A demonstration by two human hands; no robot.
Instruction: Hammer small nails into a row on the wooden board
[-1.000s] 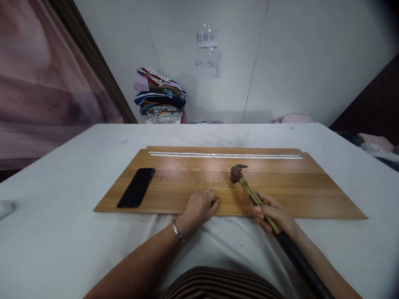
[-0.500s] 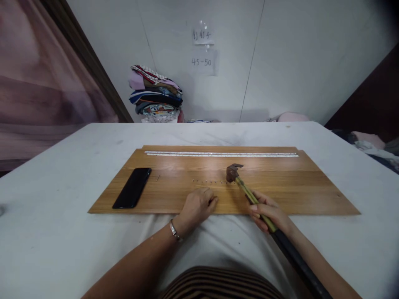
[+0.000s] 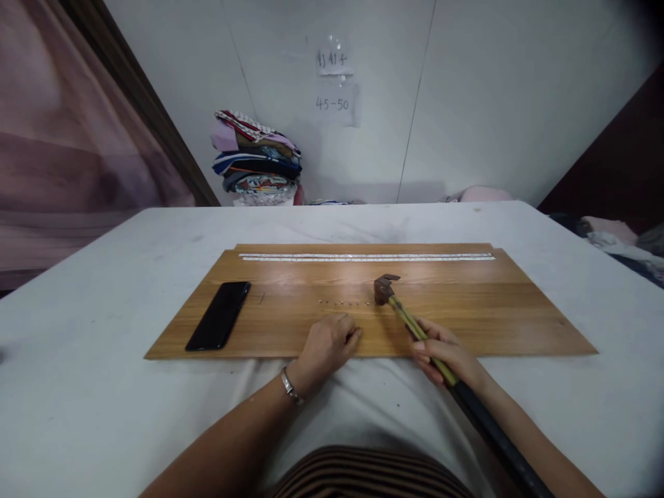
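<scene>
A long wooden board (image 3: 467, 311) lies across a white table (image 3: 104, 387). My right hand (image 3: 449, 356) is wrapped round the yellow and black handle of a hammer (image 3: 384, 289), whose rusty head rests on the board at the right end of a short row of small nails (image 3: 342, 303). My left hand (image 3: 328, 344) rests on the board's near edge, just below the nails, with fingers curled loosely; I cannot see anything in it.
A black phone (image 3: 218, 324) lies on the board's left part. A white measuring strip (image 3: 363, 257) runs along the board's far edge. Folded clothes (image 3: 256, 162) are stacked against the wall behind the table. Paper notes (image 3: 335, 104) hang on the wall.
The view has shifted slightly, so everything sits a little further left. The hammer head stays by the end of the nail row, and both hands keep their places.
</scene>
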